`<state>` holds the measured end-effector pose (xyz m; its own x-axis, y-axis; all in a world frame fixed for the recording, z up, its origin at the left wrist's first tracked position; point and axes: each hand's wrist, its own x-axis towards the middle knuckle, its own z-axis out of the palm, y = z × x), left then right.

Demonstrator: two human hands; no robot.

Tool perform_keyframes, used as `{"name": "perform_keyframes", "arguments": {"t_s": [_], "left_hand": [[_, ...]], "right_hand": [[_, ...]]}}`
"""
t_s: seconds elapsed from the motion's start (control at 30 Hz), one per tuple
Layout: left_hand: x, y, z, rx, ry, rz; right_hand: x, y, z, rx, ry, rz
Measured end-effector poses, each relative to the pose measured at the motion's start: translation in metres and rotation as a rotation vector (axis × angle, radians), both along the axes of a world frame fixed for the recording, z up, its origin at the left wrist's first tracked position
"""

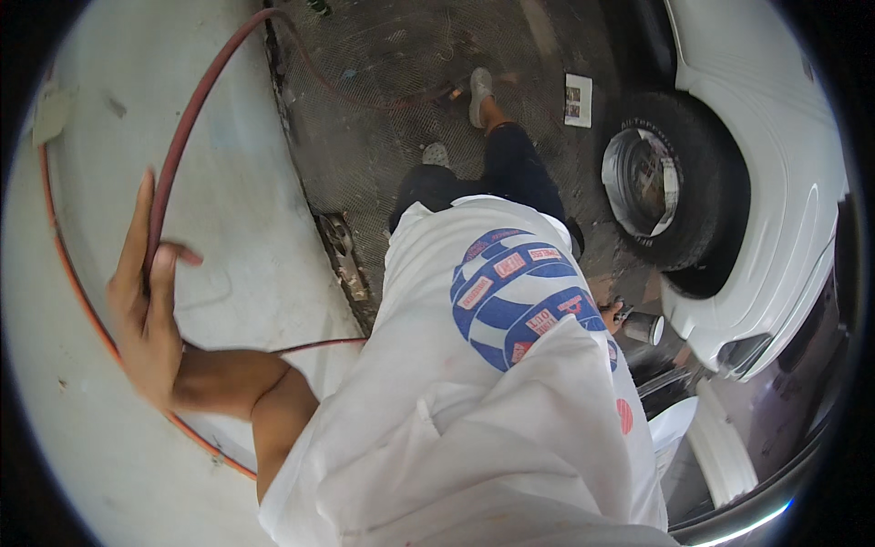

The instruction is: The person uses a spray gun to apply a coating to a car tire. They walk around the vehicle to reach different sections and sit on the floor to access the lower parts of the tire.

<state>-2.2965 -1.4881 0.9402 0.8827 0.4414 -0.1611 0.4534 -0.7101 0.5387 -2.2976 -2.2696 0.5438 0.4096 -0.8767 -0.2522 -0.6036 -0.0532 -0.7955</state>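
Note:
My left hand (150,314) is raised at the left, its long fingers stretched up along a dark red hose (193,114). The hose passes between thumb and fingers, then arcs up and over toward the floor. Low beside my right hip is my right hand (614,315), mostly hidden by my white shirt. It is closed around what looks like a spray gun with a silver cup (644,328); the cup points to the right. The gun's grip and trigger cannot be made out.
A white car body (766,109) with a dark tyre (720,173) stands close on the right. On the left lies a broad pale surface (246,210) with an orange hose (77,292) across it. A white printed sheet (578,100) is on the dark, textured floor (392,64).

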Motion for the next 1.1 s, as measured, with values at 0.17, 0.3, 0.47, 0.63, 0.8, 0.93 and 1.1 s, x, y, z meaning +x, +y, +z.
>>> {"name": "perform_keyframes", "arguments": {"t_s": [0.17, 0.3, 0.47, 0.63, 0.8, 0.93, 1.1], "left_hand": [[-0.057, -0.018, 0.012, -0.012, 0.212, 0.223], [-0.108, 0.008, -0.067, -0.295, 0.436, 0.437], [-0.247, 0.0, -0.238, -0.67, 0.959, 0.453], [-0.319, -0.068, -0.329, -1.18, 1.443, 0.427], [-0.313, -0.082, -0.322, -1.313, 1.532, 0.414], [-0.333, -0.089, -0.411, -0.941, 1.46, 0.365], [-0.316, -0.036, -0.546, -0.594, 1.296, -0.235]], "right_hand": [[0.078, -0.006, 0.005, -0.204, 0.103, 0.272], [0.131, -0.015, -0.004, -0.209, 0.147, 0.325], [0.176, 0.058, 0.007, -0.027, 0.035, 0.311], [0.172, 0.108, 0.025, 0.013, 0.012, 0.415], [0.155, 0.108, 0.025, -0.032, 0.026, 0.446], [0.143, 0.091, 0.02, 0.009, 0.087, 0.495], [0.11, 0.081, 0.009, 0.026, 0.191, 0.508]]}}
